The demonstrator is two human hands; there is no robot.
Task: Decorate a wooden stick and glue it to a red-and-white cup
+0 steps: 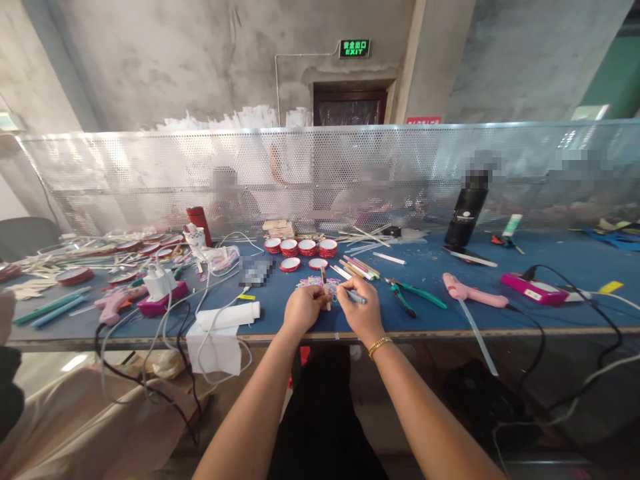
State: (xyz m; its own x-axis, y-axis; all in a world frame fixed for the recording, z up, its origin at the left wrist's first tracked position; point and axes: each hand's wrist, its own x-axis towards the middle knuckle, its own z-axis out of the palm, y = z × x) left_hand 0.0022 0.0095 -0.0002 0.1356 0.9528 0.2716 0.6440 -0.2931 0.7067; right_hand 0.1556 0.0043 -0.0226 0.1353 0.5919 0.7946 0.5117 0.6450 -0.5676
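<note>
My left hand (306, 305) is closed on a slim craft stick (324, 275) that points away from me, with a darker patch along its upper part. My right hand (361, 307), wearing a gold bracelet, is closed around a grey-blue marker pen (356, 297). The pen's tip end is close to the stick; whether they touch cannot be made out. Just beyond the fingers lies a small heap of pastel-coloured loops (306, 283), partly hidden by my left hand. Several coloured markers (361, 268) lie beyond my right hand.
Red-rimmed white lids (307, 248) are stacked at the back. On the right are green-handled pliers (417, 297), a pink glue gun (473, 293) and a black bottle (466, 217). To the left lie a white roll (229, 316), tangled cables and another pink glue gun (114, 305). Someone sits at far left.
</note>
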